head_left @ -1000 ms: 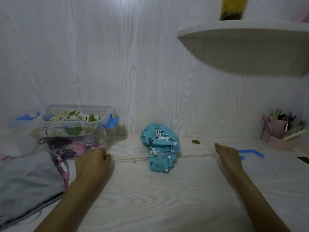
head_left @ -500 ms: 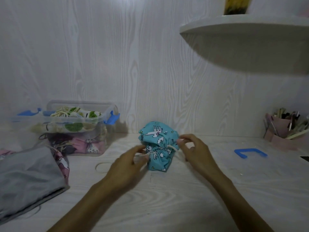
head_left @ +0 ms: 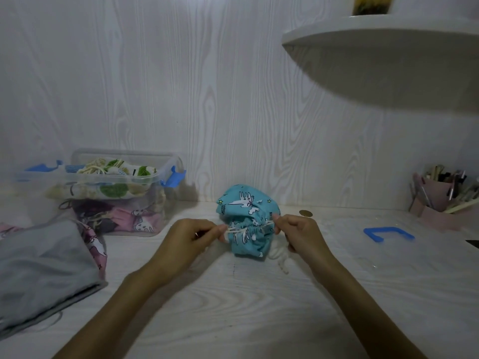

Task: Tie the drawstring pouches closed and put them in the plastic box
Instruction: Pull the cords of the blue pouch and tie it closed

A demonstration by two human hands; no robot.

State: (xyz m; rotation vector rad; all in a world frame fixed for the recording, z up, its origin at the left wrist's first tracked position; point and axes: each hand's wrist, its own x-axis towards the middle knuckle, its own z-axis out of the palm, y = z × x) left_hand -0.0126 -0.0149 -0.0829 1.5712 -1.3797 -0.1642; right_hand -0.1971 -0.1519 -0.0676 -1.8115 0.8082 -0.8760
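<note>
A turquoise drawstring pouch (head_left: 246, 208) with white animal prints stands on the white desk (head_left: 259, 307), its neck gathered tight. My left hand (head_left: 193, 235) pinches the white cord (head_left: 237, 231) at the pouch's left side. My right hand (head_left: 298, 233) pinches the cord at its right side, and loose cord lies coiled on the desk below that hand. The clear plastic box (head_left: 166, 177) with blue latches stands at the back left and holds several printed pouches.
A grey folded cloth (head_left: 44, 273) lies at the left over a pink printed pouch (head_left: 97, 248). A loose blue latch (head_left: 387, 234) lies at the right. A pink pen holder (head_left: 440, 200) stands far right, a coin (head_left: 305, 213) by the wall, a shelf (head_left: 383, 45) overhead.
My hands came in from wide apart, where they had pulled the cords taut, to the pouch's neck. They now hold the cord close against the gathered opening.
</note>
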